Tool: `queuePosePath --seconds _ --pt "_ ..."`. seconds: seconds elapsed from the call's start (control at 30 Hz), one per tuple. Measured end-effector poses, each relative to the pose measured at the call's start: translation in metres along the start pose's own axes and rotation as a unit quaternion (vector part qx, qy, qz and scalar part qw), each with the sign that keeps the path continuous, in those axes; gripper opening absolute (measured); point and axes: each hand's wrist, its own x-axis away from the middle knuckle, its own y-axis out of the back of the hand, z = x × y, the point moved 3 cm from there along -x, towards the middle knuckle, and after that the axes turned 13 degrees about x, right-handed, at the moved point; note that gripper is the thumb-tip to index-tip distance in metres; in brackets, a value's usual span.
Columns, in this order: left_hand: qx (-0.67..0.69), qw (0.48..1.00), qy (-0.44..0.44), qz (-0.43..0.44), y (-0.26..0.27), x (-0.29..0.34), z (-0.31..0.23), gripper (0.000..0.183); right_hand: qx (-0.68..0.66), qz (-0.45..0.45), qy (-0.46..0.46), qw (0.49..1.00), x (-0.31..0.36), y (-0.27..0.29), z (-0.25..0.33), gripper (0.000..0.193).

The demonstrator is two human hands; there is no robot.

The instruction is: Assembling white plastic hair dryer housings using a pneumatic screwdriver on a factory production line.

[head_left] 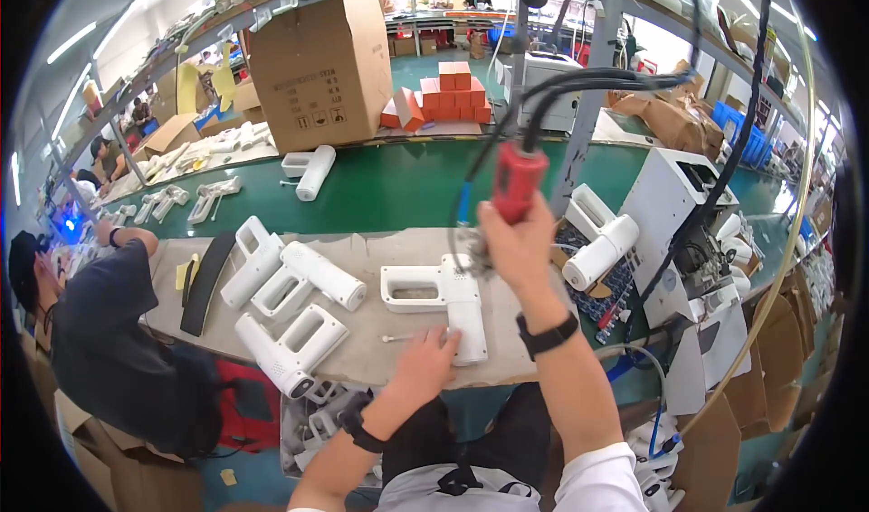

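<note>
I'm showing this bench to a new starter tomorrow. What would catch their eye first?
Probably the red powered screwdriver hanging on black cables, gripped by the right hand at centre. Below it the left hand rests on a white plastic gun-shaped housing. Behind stands a large brown cardboard box.

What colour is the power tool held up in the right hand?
Red, on the power tool in the right hand; head view.

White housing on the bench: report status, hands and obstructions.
Left hand rests on white housing, steadying it. Right hand grips red power screwdriver, raised above it. Loose screw beside left hand; nothing blocking.
</note>
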Motion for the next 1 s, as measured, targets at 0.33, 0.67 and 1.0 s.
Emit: queuePosePath --seconds 0.33,0.67,1.0 --pt "-0.205 0.949 -0.173 0.164 0.000 -0.099 -0.034 0.064 0.040 -0.054 -0.022 0.997 0.040 0.087 0.046 0.012" --pt "-0.088 0.983 0.029 0.159 -0.012 -0.116 -0.027 0.067 -0.015 -0.065 0.008 0.998 0.026 0.065 0.008 0.009" --pt "0.103 0.994 0.018 -0.005 -0.004 -0.112 -0.025 0.064 -0.037 -0.069 0.012 0.997 0.014 0.038 -0.008 0.004"
